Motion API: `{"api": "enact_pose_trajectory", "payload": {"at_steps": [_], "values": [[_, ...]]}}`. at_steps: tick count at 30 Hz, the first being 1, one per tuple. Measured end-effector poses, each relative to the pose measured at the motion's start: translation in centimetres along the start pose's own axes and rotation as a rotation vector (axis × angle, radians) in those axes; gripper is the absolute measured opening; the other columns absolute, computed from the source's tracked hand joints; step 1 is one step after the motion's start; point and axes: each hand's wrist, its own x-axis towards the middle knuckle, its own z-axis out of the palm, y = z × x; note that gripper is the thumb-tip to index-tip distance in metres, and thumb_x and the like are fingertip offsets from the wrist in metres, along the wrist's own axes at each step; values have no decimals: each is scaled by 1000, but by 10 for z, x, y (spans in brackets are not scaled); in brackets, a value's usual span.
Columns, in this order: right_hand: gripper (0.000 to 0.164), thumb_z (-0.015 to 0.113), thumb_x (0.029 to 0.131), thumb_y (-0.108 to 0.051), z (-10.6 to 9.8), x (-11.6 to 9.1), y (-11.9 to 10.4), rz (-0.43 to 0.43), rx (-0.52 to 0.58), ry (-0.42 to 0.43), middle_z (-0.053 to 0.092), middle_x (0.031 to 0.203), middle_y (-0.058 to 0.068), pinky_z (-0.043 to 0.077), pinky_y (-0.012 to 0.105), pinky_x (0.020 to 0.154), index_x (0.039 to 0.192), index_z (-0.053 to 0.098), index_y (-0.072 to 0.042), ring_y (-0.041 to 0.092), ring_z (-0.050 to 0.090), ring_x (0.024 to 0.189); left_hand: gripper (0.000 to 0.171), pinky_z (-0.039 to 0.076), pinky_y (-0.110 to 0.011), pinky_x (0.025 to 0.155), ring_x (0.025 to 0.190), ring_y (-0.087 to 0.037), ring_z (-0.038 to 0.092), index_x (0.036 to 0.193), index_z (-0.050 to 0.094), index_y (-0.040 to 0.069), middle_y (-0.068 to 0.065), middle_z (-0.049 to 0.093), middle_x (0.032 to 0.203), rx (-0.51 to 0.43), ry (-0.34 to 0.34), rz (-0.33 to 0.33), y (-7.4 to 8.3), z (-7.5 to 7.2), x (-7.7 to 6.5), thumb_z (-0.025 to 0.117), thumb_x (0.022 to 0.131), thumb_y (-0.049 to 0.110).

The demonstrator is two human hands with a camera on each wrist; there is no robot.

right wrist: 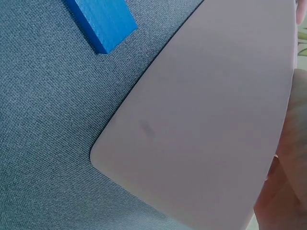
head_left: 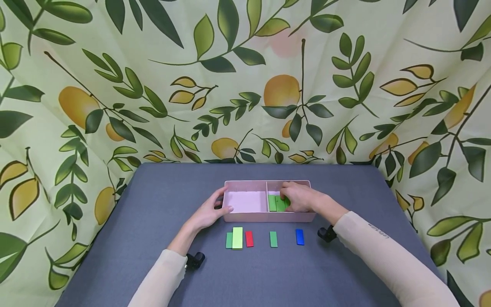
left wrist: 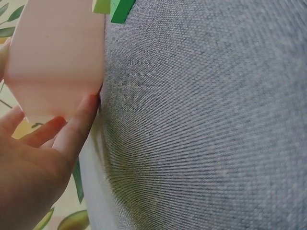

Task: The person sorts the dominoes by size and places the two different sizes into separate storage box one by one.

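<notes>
A pink two-compartment box (head_left: 245,217) lies lengthwise on the table. At its left end, my left hand (head_left: 209,209) rests with spread fingers, the thumb by the front corner. In the left wrist view its fingers (left wrist: 79,122) lie fairly straight against the end wall. My right hand (head_left: 301,197) reaches over the rim into the right compartment, fingers bent down at a green block (head_left: 287,201), with the thumb on its near side. Beside that block, green blocks (head_left: 276,204) lie in a row. The box wall (right wrist: 201,120) hides the right fingertips in the right wrist view.
In front of the box lie a dark green block (head_left: 229,241), a taller light green block (head_left: 238,238), a red block (head_left: 249,238), another green block (head_left: 273,239) and a blue block (head_left: 300,237). A leaf-patterned cloth (head_left: 245,119) hangs behind the grey-blue table (head_left: 184,179).
</notes>
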Motion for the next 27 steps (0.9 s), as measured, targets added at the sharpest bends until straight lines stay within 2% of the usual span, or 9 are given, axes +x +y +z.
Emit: {"api": "enact_pose_trajectory", "payload": {"at_steps": [7,13,20,27], "values": [[31,85,82,-28,1,1,-1,17,13,7,56,100,-2,51,36,85,103,71,-11,15,52,92,78,35,-63,110,138,-43,45,160,33,21,-14,32,162,-4,3,5,0,1,0,74,94,30],[30,84,83,-28,-2,-1,-2,11,11,34,58,105,-1,51,37,87,104,71,-11,15,53,93,78,34,-64,110,139,-44,43,160,33,22,-14,31,162,-4,2,-5,0,1,0,74,94,29],[25,77,88,-30,-12,-6,-9,15,-22,129,61,108,1,54,39,75,106,72,-14,16,56,89,78,34,-64,110,140,-44,42,160,33,22,-13,31,163,-2,-1,-10,2,1,1,74,94,30],[25,74,90,-28,-20,-16,-21,-51,-81,255,61,97,1,52,35,64,107,73,-10,17,55,83,77,34,-62,111,140,-43,43,160,32,21,-15,30,163,-14,-9,-1,1,1,1,73,95,26]]}}
